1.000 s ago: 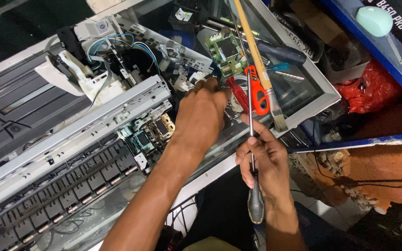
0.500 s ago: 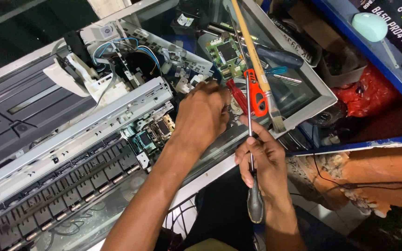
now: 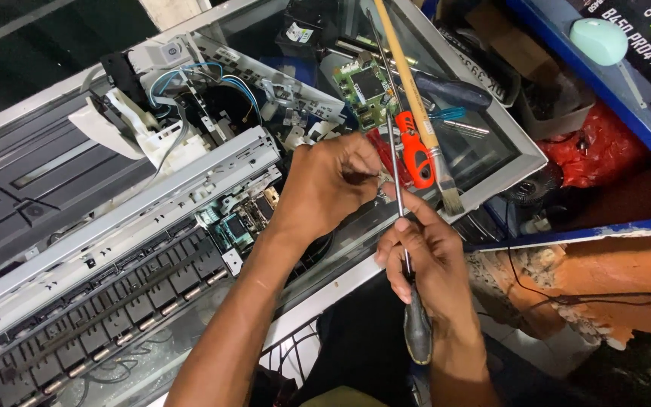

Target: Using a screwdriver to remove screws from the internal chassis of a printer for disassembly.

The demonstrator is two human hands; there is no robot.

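An opened printer (image 3: pixel 114 249) lies in front of me with its metal rail, rollers and wiring bared. My left hand (image 3: pixel 325 185) rests on the printer's right end, its fingers pinching a small part that I cannot make out. My right hand (image 3: pixel 423 264) grips a long screwdriver (image 3: pixel 399 196) by its shaft, the black handle pointing down toward me and the thin shaft running up past the left fingers. A green circuit board (image 3: pixel 367 87) sits just beyond the hands.
A flat glass panel in a grey frame (image 3: pixel 521 162) carries a long wooden-handled paintbrush (image 3: pixel 416 98), an orange-handled tool (image 3: pixel 416 151) and a dark-handled screwdriver (image 3: pixel 453 92). A red plastic bag (image 3: pixel 604 151) and a blue shelf edge (image 3: pixel 604 83) lie at right.
My left hand has shifted slightly on the printer's right end. My right hand keeps its hold on the screwdriver, which has barely moved.
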